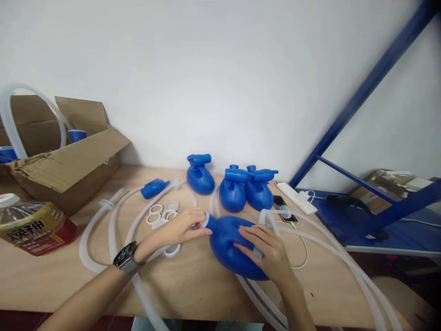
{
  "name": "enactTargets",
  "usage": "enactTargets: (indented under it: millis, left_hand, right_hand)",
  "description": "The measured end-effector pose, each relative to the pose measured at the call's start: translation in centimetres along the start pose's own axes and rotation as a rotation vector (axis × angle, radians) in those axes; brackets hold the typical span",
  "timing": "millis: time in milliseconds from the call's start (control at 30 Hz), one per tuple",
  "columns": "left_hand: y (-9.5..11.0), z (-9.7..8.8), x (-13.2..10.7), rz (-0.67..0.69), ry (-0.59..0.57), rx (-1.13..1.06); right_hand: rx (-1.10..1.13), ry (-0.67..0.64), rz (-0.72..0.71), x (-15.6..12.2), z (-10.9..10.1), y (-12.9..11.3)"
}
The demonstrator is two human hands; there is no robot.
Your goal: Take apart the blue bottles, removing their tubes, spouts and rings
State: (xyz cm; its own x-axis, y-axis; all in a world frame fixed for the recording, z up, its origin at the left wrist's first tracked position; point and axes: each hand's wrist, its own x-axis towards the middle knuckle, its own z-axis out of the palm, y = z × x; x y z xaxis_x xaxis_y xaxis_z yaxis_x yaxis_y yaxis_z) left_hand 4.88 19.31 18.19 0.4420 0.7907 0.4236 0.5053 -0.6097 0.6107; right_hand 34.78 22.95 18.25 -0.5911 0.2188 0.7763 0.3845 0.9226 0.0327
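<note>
A blue plastic urinal bottle [229, 250] lies on its side on the wooden table in front of me, its neck toward the left. My left hand [188, 227] wears a watch at the wrist and grips the neck's mouth, where a whitish rim shows; the fingertips are partly hidden. On the bottle's body rests my right hand [267, 250], thumb and fingers bent over it near the handle. A small translucent piece shows by those fingers. Several white rings [156, 209] lie beside my left forearm. Behind stand three more blue bottles [201, 180] with blue fittings on top.
Translucent hoses [112, 230] curve across the table on both sides. A loose blue fitting [154, 189] lies behind the rings. At left are an open cardboard box [86, 158] and a large drink bottle [37, 230]. A phone [280, 202] and power strip [296, 197] lie at right.
</note>
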Motion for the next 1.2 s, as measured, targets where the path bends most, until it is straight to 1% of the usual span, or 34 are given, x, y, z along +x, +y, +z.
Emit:
enactTargets:
  millis: [100,200,300,400,500,567,633,767,933,1000,1067,1133,1200]
  left_hand:
    - [0.0,-1.2,-0.6,0.032,-0.094,-0.038]
    - [-0.3,-2.7,-1.7,0.004,-0.145,-0.060]
    - [-1.5,-4.1,-3.5,-0.096,-0.123,-0.006]
    - [-3.6,-4.8,-5.5,-0.232,-0.077,0.133]
    - [-6.5,-4.3,-7.5,-0.381,-0.013,0.292]
    - [-8.2,-3.3,-8.7,-0.465,0.016,0.371]
    - [-9.2,-2.3,-9.5,-0.520,0.019,0.422]
    - [-9.7,-0.9,-10.1,-0.576,0.020,0.500]
    - [-9.3,-0.7,-9.6,-0.648,0.094,0.532]
    - [-9.3,-1.3,-9.3,-0.667,0.136,0.516]
    - [-9.8,-2.4,-8.9,-0.707,0.189,0.512]
    - [-11.0,-4.3,-8.3,-0.768,0.258,0.539]
    - [-12.7,-6.6,-7.7,-0.835,0.331,0.582]
  right_hand:
    - [0.079,-0.013,-0.044,0.1,0.0,-0.1]
    - [0.105,-0.034,-0.096,0.0,0.0,0.2]
    - [0.053,-0.079,-0.105,-0.5,0.0,1.0]
    - [0.031,-0.096,-0.051,-1.0,0.3,1.8]
    - [0.065,-0.111,-0.021,-1.1,1.2,2.0]
    - [0.066,-0.131,-0.028,-0.8,1.7,1.9]
    - [0.052,-0.142,-0.039,-0.5,2.0,1.7]
    - [0.036,-0.135,-0.044,-0.2,2.2,1.7]
    - [0.049,-0.147,-0.036,-0.6,2.3,1.4]
    - [0.046,-0.144,-0.035,-0.9,2.3,1.3]
    - [0.053,-0.146,-0.010,-1.1,2.3,1.1]
    - [0.078,-0.161,0.046,-1.4,2.3,1.1]
    - [0.122,-0.194,0.127,-1.7,2.4,1.2]
